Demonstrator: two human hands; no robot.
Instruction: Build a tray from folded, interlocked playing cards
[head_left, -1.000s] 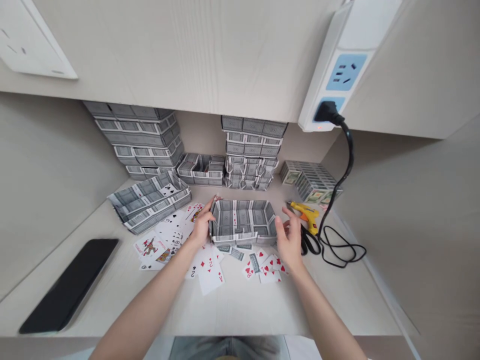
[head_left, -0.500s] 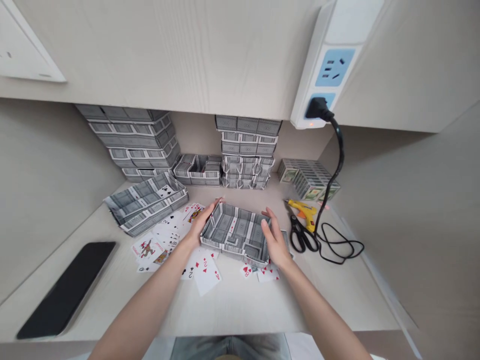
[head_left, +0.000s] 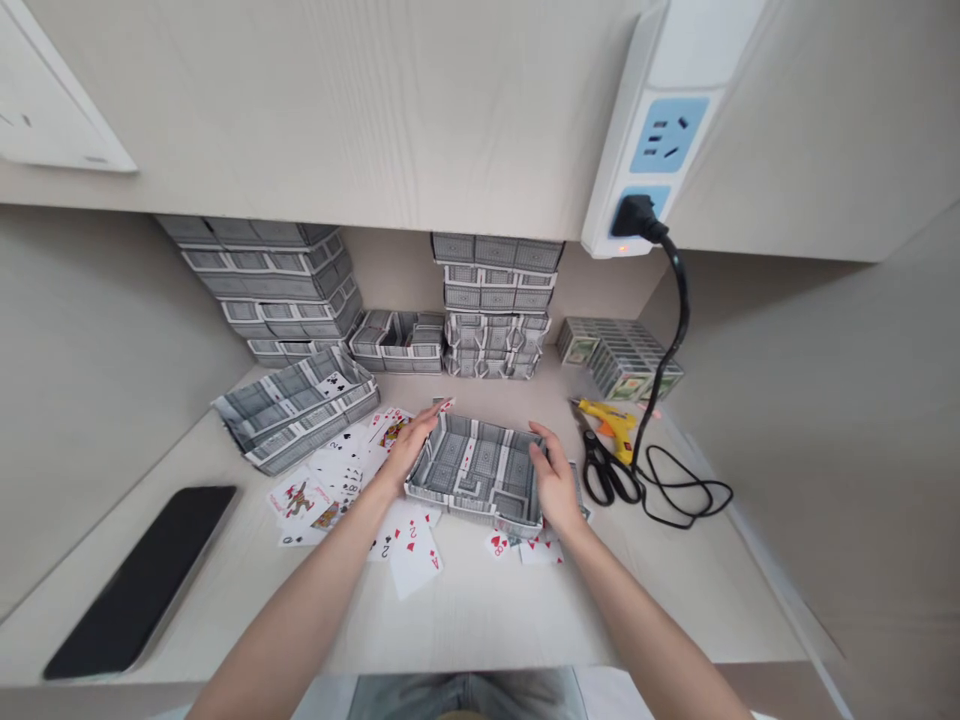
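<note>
A shallow open box made of folded playing cards (head_left: 480, 468), with grey patterned backs showing, is in the middle of the desk. My left hand (head_left: 405, 458) lies along its left wall, fingers closed against the rim near the far left corner. A small piece of card (head_left: 448, 404) shows by those fingertips. At the right wall, my right hand (head_left: 557, 488) grips the box, its fingers partly hidden. Loose playing cards (head_left: 416, 555) lie face up under and around the box. A longer card tray (head_left: 300, 405) stands to the left with a few cards inside.
Stacked card boxes (head_left: 495, 290) rise at the back under the overhead panel, with another stack (head_left: 277, 285) to their left. Black scissors (head_left: 606, 475), a yellow glue gun (head_left: 611, 425) and a black cord (head_left: 679, 490) lie right. A black phone (head_left: 142, 580) lies left.
My left fingers have shifted slightly at the box's far left corner. My right hand stays at the right wall. The whole view has moved a little.
</note>
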